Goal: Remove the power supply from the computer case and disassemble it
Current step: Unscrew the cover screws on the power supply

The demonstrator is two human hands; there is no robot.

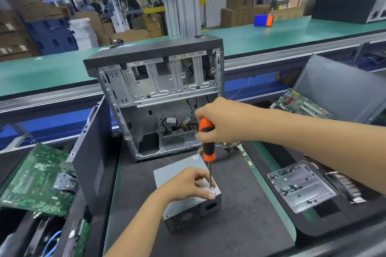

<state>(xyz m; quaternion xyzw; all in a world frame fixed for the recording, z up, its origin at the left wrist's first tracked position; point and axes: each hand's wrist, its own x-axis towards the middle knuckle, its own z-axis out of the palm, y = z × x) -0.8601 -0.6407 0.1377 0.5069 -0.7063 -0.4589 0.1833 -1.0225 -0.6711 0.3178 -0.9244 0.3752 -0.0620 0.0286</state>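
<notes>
Left hand (188, 183) presses the rigid, boxy power supply (188, 204) down; right hand (221, 121) grips my screwdriver (206, 142). I judge it heavy, best steadied by its edges.

right hand (221, 120) raised, fingers wrapped round the orange-and-black handle of a screwdriver (207, 142) held upright, forearm reaching in from the right; left hand (189, 184) lower, palm down, fingers curled with thumb extended along the near top edge of the power supply (188, 204), forearm rising from below
</notes>
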